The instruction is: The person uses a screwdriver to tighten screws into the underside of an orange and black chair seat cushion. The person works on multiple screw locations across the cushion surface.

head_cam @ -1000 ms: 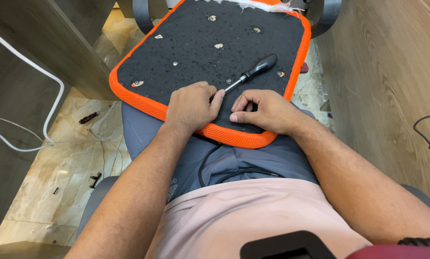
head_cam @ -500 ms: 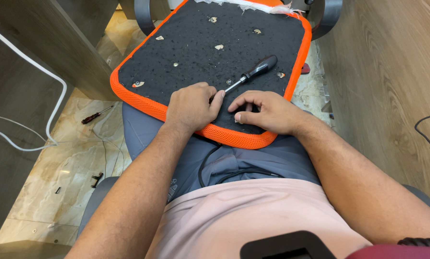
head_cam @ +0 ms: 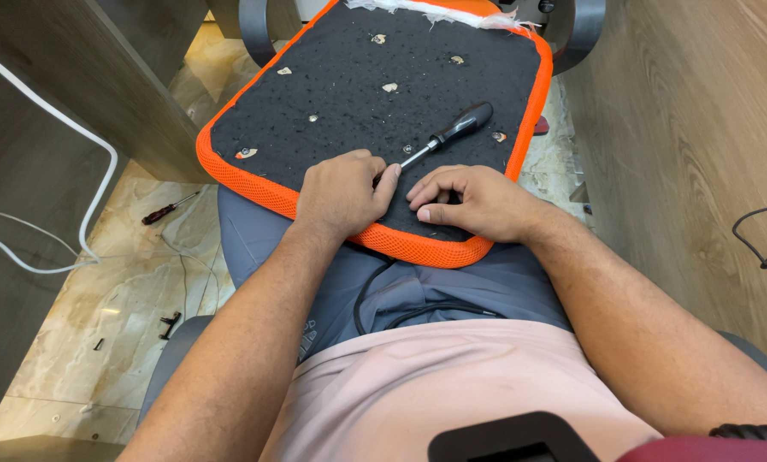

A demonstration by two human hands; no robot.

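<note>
A black seat pad (head_cam: 332, 94) with an orange mesh rim lies upside down across my lap. Several small metal fittings dot its surface. A black-handled screwdriver (head_cam: 452, 133) lies on it, tip pointing at my hands. My left hand (head_cam: 345, 192) rests knuckles up on the near part of the pad, fingers curled under and thumb stretched to just beside the screwdriver tip. My right hand (head_cam: 473, 201) lies next to it on the pad's near edge. Its fingers are bent with their tips on the black fabric, and I see nothing in it.
A wooden panel (head_cam: 708, 128) stands close on the right with a black cable (head_cam: 764, 244) on it. On the tiled floor to the left are a red-handled screwdriver (head_cam: 168, 208), small black parts (head_cam: 170, 323) and white cable (head_cam: 76, 197). A chair base (head_cam: 259, 30) sits beyond the pad.
My right fingers have crept slightly left toward the screwdriver tip. The left hand and the screwdriver have stayed where they were.
</note>
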